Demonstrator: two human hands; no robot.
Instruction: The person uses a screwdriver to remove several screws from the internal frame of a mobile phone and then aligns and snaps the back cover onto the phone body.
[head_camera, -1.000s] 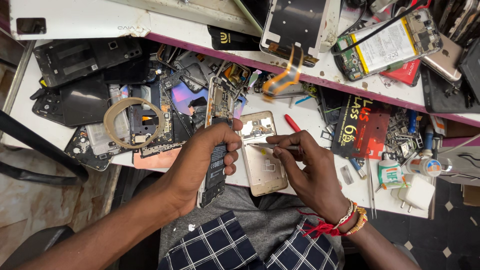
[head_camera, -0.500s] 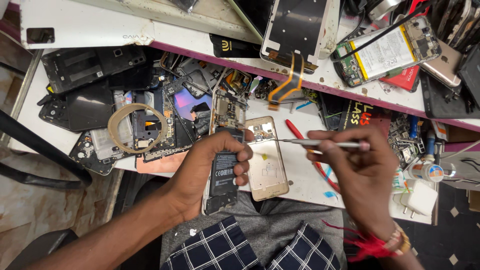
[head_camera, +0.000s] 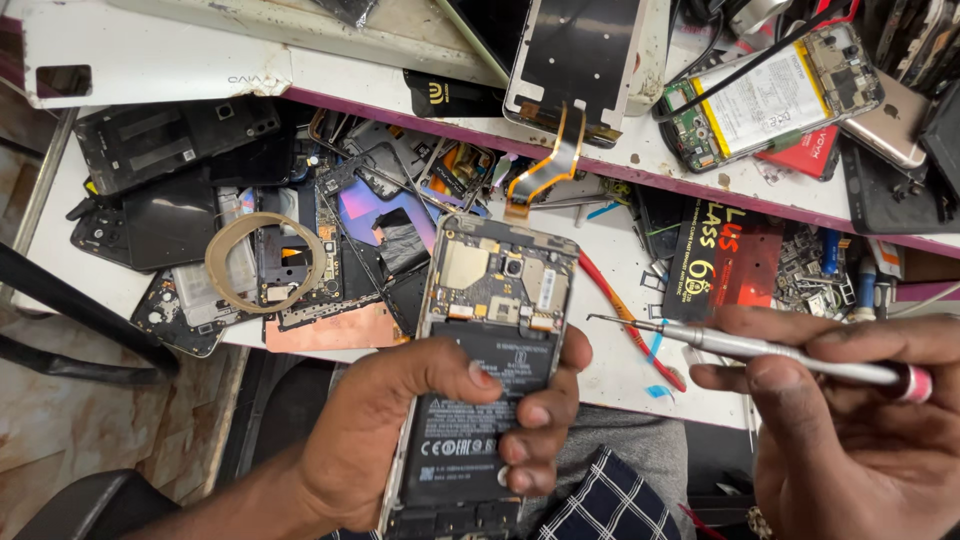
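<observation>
My left hand (head_camera: 430, 425) grips an opened phone (head_camera: 485, 330) with its back cover off, so the black battery and the circuit board at its top show. The phone is held upright over my lap, near the front edge of the white bench (head_camera: 620, 370). My right hand (head_camera: 850, 430) holds a thin silver screwdriver (head_camera: 760, 348) with a red end. Its tip points left, just right of the phone's upper part and apart from it.
The bench is strewn with phone parts: black back covers (head_camera: 150, 150), a ring of tape (head_camera: 265, 262), a copper-coloured sheet (head_camera: 330, 332), a red-handled tool (head_camera: 625, 315) and a black packet (head_camera: 720, 262). On a raised shelf lie a screen frame (head_camera: 590, 55) and another opened phone (head_camera: 770, 95).
My left hand has brought the opened phone closer to the camera and more upright. The gold back cover beside it is out of sight. My right hand with the screwdriver has shifted right.
</observation>
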